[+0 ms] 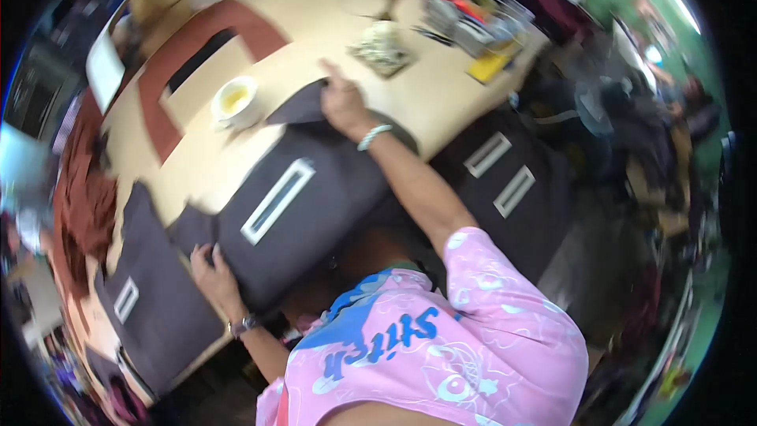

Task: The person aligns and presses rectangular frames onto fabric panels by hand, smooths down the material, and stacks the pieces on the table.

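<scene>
A dark fabric piece (331, 181) lies in front of me across the table, with a long white-framed strip (277, 201) on it. My right hand (343, 104) lies on its far corner, a finger stretched outward. My left hand (211, 272) rests at the near left part of the cloth, fingers slightly bent and apart. Left of it, a second dark fabric piece (158, 308) carries a smaller white-framed strip (126, 300). The image is blurred, so finger contact with the cloth is hard to make out.
A white cup (235, 102) with something yellow inside stands beyond the cloth. Reddish-brown fabric pieces (162, 122) lie at the far left. A container of small items (473, 24), a yellow object (490, 65) and a small pale pile (381, 49) sit at the far right.
</scene>
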The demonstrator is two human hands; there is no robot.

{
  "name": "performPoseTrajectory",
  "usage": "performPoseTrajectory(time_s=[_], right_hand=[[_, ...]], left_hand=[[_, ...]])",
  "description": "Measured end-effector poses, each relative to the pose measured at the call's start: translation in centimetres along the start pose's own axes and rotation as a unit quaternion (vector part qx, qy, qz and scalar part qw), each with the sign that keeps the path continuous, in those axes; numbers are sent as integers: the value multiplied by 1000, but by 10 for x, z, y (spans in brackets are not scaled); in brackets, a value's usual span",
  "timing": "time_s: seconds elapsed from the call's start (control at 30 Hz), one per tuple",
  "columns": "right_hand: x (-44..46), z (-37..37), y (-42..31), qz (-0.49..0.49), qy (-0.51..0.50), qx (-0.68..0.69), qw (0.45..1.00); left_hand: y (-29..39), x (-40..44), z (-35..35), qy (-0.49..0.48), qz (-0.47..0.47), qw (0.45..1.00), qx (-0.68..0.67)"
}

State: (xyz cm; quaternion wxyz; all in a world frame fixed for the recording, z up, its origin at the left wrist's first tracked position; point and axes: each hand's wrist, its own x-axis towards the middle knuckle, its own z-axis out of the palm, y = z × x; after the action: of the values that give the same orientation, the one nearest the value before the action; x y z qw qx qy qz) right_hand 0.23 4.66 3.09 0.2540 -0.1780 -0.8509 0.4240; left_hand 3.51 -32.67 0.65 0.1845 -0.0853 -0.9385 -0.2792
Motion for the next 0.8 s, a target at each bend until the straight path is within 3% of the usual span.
performPoseTrajectory(time_s=[0.07,0.13,0.2,0.3,0.4,0.53,0.67,0.8], right_hand=[[-5,4,6,-48,49,40,997],[-8,1,4,-107,99,61,987],[-12,-12,-7,-121,104,81,984],[-16,-18,-18,-118,105,91,983],[-27,-25,-33,-114,102,108,982],[-22,-38,-44,-158,151,182,959],[-18,-77,-55,-166,198,244,935],[-33,-116,-27,-128,253,158,946]], left_hand=[[6,1,-2,-17,-42,998,-37],[-5,1,5,78,-64,990,101],[-27,4,12,152,28,979,130],[-27,4,7,53,-12,986,155],[-40,12,7,41,-36,991,119],[-24,21,-12,159,-100,978,94],[-6,48,-57,259,-7,962,81],[39,67,-82,252,124,960,-6]])
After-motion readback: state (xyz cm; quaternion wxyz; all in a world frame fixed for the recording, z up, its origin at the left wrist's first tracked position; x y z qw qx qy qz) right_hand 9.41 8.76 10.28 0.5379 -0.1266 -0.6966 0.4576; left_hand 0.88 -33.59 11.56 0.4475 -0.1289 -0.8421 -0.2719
